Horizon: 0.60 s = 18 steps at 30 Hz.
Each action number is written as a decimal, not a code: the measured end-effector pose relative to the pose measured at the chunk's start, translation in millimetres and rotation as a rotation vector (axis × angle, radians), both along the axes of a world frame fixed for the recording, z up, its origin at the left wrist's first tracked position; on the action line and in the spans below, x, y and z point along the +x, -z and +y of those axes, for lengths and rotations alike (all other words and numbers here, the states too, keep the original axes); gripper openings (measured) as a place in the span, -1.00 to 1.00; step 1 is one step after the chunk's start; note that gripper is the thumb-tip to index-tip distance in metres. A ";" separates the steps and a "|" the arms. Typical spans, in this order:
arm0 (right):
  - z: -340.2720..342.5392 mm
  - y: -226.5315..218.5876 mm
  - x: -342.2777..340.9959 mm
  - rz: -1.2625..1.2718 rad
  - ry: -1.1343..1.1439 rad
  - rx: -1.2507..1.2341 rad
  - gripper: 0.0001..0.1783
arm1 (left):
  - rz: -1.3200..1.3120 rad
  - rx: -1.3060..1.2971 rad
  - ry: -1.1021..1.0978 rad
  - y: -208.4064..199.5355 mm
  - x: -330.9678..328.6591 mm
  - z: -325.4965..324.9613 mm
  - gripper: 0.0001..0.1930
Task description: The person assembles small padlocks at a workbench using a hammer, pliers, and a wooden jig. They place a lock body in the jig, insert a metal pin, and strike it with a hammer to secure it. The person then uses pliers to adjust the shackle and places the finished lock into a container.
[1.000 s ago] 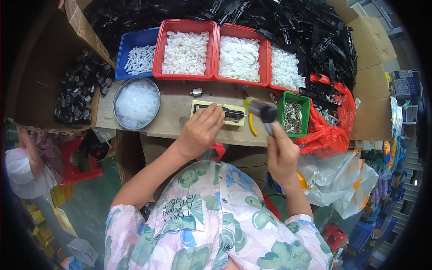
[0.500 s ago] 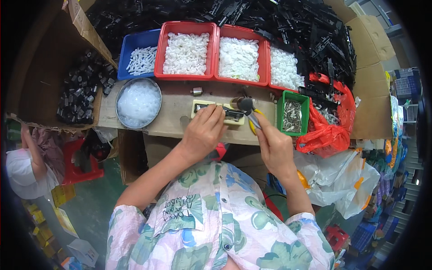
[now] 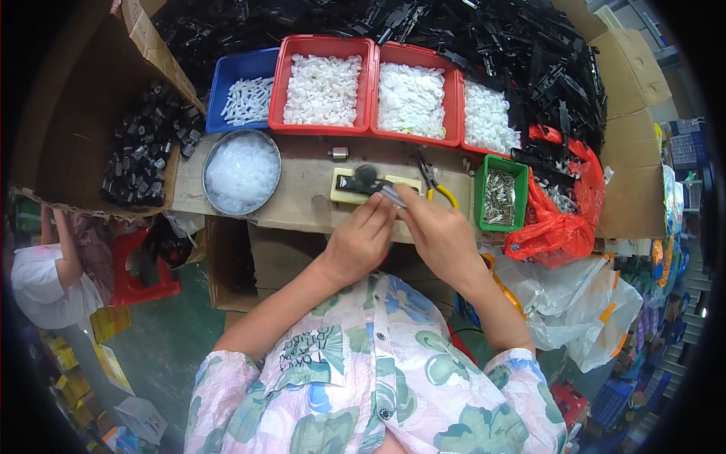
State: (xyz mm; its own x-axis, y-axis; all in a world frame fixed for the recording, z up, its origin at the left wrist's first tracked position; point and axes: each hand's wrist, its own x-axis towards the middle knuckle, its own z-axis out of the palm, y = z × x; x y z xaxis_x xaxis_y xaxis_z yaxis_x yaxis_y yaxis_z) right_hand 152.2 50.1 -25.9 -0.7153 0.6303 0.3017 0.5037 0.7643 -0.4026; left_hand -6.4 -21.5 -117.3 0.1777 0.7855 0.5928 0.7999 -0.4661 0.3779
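Observation:
A hammer with a dark round head (image 3: 367,178) and grey handle is gripped by my right hand (image 3: 440,233). Its head hangs over a cream block-shaped fixture (image 3: 407,181), which has a black part (image 3: 346,183) lying in it. My left hand (image 3: 358,239) is at the near side of the fixture, fingers pressed together beside the hammer handle; whatever they pinch, if anything, is hidden. Pliers with yellow handles (image 3: 443,194) lie right of the fixture. Behind it rests a small metal cylinder (image 3: 339,153).
Along the back stand a blue bin (image 3: 218,91) and red bins (image 3: 373,113) of white plastic parts. A round metal bowl (image 3: 208,185) is left; a green bin (image 3: 522,198) of metal pins and a red bag (image 3: 548,238) are right. Black parts (image 3: 522,38) heap behind.
My left hand has come off the fixture toward me. The hammer has moved left over the fixture with my right hand. The pliers now show more fully on the bench.

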 end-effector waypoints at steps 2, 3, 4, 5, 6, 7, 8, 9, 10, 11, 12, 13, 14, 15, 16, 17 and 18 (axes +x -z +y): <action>4.7 7.1 2.6 -0.196 0.018 -0.090 -0.51 | 0.002 -0.005 0.002 -1.1 -2.0 2.8 -0.61; 6.2 3.0 3.4 -0.087 0.012 -0.051 -0.53 | 0.007 0.004 0.005 -4.3 -3.9 4.8 -0.62; 4.6 -4.4 2.9 0.022 0.007 -0.022 -0.55 | 0.011 0.004 0.009 -6.3 -4.9 3.5 -0.62; 3.3 -7.7 3.0 0.131 0.002 0.007 -0.57 | 0.007 -0.005 0.003 -7.8 -4.8 2.0 -0.63; 2.3 -1.9 4.3 0.056 0.018 -0.038 -0.58 | 0.003 -0.013 -0.003 -9.1 -4.3 0.5 -0.63; 3.3 6.1 6.6 -0.015 0.038 -0.072 -0.59 | 0.002 -0.011 -0.004 -11.7 -3.8 2.5 -0.63; 4.3 14.1 9.2 -0.085 0.059 -0.107 -0.60 | 0.003 -0.014 -0.008 -10.5 -2.4 2.0 -0.63; 5.1 17.0 11.4 -0.156 0.081 -0.142 -0.61 | 0.004 -0.016 -0.011 -7.0 -0.5 -0.6 -0.63; 3.5 14.0 12.9 -0.097 0.057 -0.148 -0.59 | 0.001 -0.020 -0.015 -6.3 0.5 -0.7 -0.63; 3.4 8.0 12.5 -0.011 0.055 -0.126 -0.61 | 0.010 -0.012 -0.015 -7.0 -0.5 0.9 -0.63; 2.4 -1.6 10.2 0.074 0.054 -0.104 -0.62 | 0.020 -0.004 -0.015 -9.6 -2.5 2.8 -0.63; 0.5 -7.5 7.7 0.161 0.056 -0.081 -0.63 | 0.030 0.003 -0.011 -11.7 -3.1 4.0 -0.63; 0.2 -6.6 5.7 0.245 0.070 -0.079 -0.68 | 0.000 -0.004 -0.014 -10.3 -1.8 2.8 -0.66; 1.9 0.6 7.5 0.134 0.080 -0.130 -0.69 | 0.000 -0.018 -0.014 -9.2 -1.1 1.4 -0.66; 6.5 12.7 9.8 0.026 0.086 -0.174 -0.70 | 0.002 -0.025 -0.018 -9.4 -1.4 2.3 -0.66; 9.3 21.5 12.0 -0.083 0.095 -0.220 -0.70 | 0.003 -0.033 -0.018 -9.2 -1.9 3.1 -0.65; 10.6 23.8 15.9 -0.026 0.086 -0.209 -0.71 | -0.006 -0.033 -0.013 -8.8 -1.7 4.3 -0.66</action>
